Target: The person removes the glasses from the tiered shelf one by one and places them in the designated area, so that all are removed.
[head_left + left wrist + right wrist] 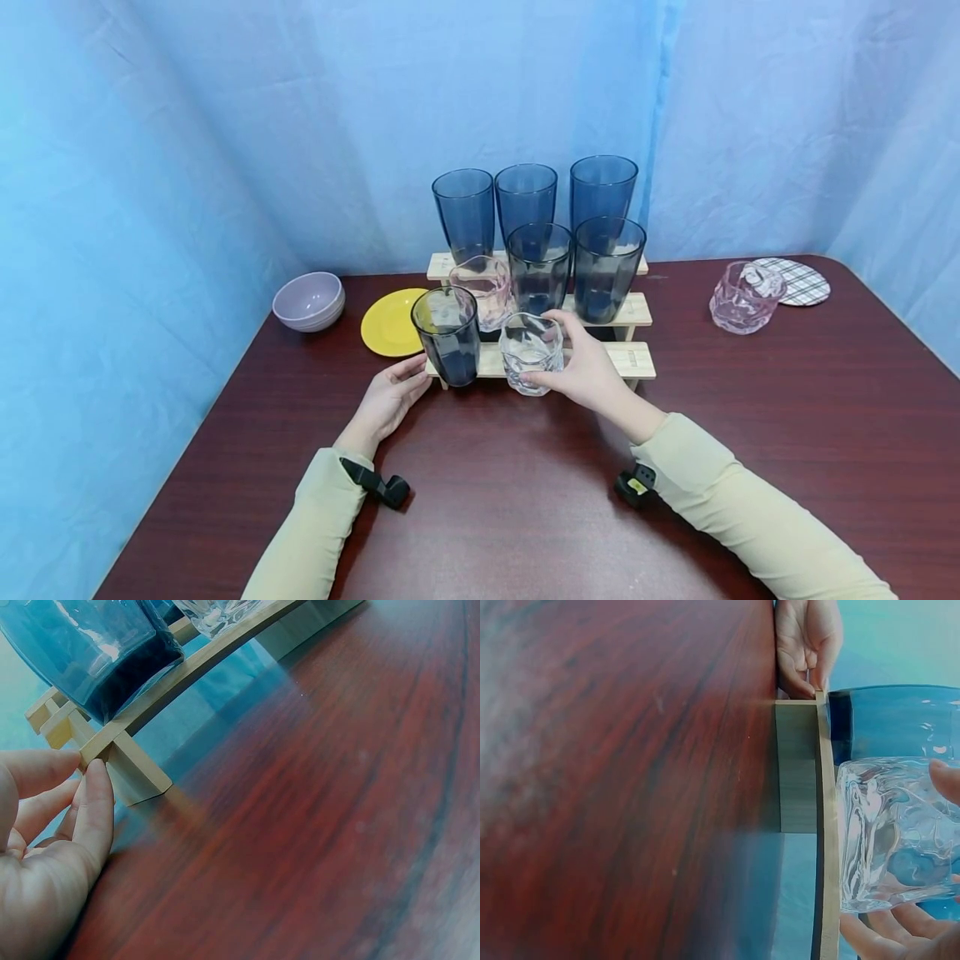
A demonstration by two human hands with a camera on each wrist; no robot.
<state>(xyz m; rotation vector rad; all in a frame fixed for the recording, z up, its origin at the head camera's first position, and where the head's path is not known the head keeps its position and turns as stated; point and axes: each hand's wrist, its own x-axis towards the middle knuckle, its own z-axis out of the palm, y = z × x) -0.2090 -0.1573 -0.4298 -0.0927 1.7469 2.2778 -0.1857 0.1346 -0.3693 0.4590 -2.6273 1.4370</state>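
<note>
Got a dark red wood-grain table [517, 517], grain running left to right, pale sheen at front centre, back right corner rounded. Closed in at back and both sides by pale blue curtain [465, 92], lightly creased, with a brighter vertical fold right of centre.

Near the table's back edge, see three-step wood rack [639, 308]. On its front board [633, 358]: front glass [447, 342], dark blue, at the left end. One step up: pink cup [487, 296] at left, then two blue glasses [609, 283]. Up top: three back glasses [463, 208], also blue.

Fingers: pinching left end of front board with left hand [386, 398], thumb against fingertips. Gripping clear cup [527, 348] with right hand [588, 371], thumb on near side, fingers curled round far side. Holding clear cup upright at middle of front board, just right of front glass. Can't tell if bearing on the wood or just above.

Rest of the surface: lilac bowl [307, 302] at left edge, yellow plate [392, 325] just left of rack, checked disc [806, 283] at back right, partly overlapped in head view by second pink cup [738, 304].
</note>
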